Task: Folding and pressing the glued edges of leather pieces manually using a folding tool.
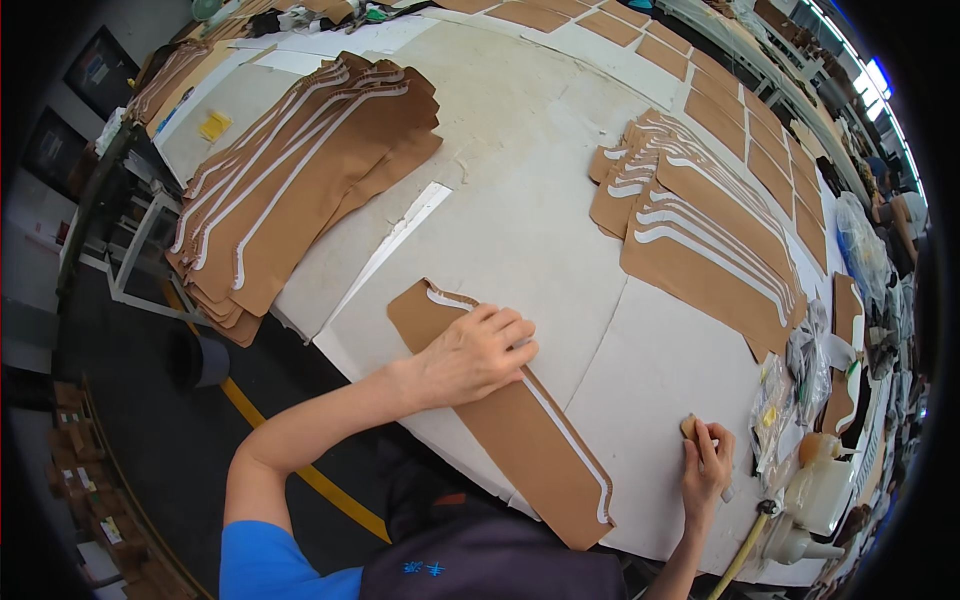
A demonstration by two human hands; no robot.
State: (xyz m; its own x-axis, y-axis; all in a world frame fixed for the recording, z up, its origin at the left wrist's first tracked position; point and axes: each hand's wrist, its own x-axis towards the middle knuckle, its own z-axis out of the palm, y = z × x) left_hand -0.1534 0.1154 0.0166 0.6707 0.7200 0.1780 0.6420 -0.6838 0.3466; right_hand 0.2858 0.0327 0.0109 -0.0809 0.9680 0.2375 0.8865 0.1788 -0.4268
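Pressing flat on a long brown strip (pixel 500 400) with a white band along its edge, the left hand (pixel 478 352) lies palm down at centre, fingers spread and gripping nothing; the strip runs from 10 toward 5 o'clock across the white table (pixel 520 200). The right hand (pixel 705 468), at 4 o'clock, pinches a small tan pad (pixel 689 427) in closed fingertips. 2 stacks of similar strips lie at 10 o'clock (pixel 300 170) and 2 o'clock (pixel 700 220).

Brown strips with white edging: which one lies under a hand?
The single brown strip at the table's near edge, pressed flat by the left hand. The others sit untouched in two stacks farther back.
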